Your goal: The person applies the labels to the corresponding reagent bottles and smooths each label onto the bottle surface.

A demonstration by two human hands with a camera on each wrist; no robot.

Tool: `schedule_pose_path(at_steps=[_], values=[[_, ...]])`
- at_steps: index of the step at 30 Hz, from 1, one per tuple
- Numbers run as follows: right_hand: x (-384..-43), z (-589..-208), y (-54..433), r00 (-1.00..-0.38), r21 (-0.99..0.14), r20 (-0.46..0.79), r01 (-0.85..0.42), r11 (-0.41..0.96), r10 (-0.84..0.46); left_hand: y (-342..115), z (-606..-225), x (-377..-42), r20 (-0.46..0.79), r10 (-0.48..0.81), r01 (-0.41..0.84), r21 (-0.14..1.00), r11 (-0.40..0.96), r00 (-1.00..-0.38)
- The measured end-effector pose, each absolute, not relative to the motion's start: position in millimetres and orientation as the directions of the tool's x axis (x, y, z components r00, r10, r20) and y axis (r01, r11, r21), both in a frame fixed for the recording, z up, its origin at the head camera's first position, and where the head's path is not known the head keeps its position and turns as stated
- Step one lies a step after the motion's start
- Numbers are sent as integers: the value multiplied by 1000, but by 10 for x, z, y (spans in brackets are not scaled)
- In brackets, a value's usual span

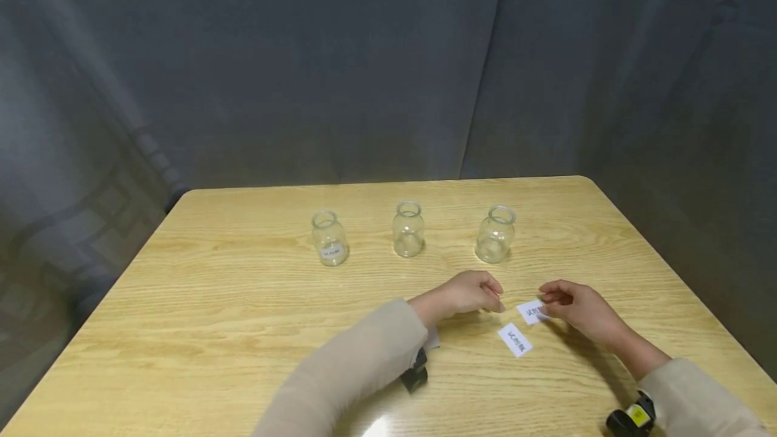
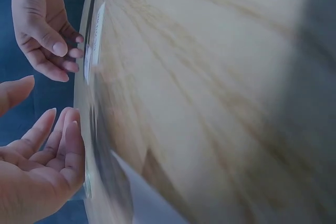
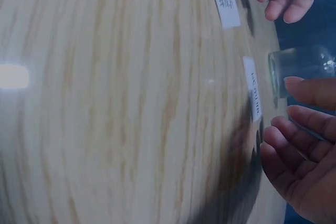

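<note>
My left hand [image 1: 467, 292] hovers low over the table with loosely bent fingers and holds nothing; the left wrist view shows its thumb apart from the fingers. To its right, my right hand [image 1: 583, 312] has its fingertips right at a white printed paper label [image 1: 530, 311]. In the right wrist view that label [image 3: 252, 88] lies on the table beside the relaxed fingers [image 3: 286, 150], with nothing pinched. A second printed label [image 1: 514, 340] lies between the hands, nearer the front. Another white paper [image 1: 433, 338] shows partly from behind my left forearm.
Three glass jars stand in a row farther back on the wooden table [image 1: 243, 302]: a left jar [image 1: 328, 231] with a label on its front, a middle jar [image 1: 408, 229] and a right jar [image 1: 494, 238]. A dark curtain [image 1: 340, 73] hangs behind the table.
</note>
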State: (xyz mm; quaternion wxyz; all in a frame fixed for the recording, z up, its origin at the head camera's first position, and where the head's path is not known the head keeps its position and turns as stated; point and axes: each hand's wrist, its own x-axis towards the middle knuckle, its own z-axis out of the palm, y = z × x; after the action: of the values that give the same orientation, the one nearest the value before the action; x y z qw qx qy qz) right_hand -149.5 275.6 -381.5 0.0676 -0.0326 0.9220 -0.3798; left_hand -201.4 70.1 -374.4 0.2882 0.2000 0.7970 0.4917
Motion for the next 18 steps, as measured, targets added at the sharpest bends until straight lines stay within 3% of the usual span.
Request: schedule_pose_path(at_steps=[5, 11, 18], values=[[-1527, -3864, 2780, -984, -664, -114, -30, 747, -140, 755, -3775, -2016, -276, 613, 73, 873, 481, -741], [-1571, -3898, 2750, -979, -572, -38, -141, 808, -198, 811, -3800, -2029, -283, 594, 105, 840, 533, -753], [-1576, -3895, 2728, -980, -520, -7, -167, 838, -199, 899, -3812, -2046, -271, 593, 123, 834, 538, -758]])
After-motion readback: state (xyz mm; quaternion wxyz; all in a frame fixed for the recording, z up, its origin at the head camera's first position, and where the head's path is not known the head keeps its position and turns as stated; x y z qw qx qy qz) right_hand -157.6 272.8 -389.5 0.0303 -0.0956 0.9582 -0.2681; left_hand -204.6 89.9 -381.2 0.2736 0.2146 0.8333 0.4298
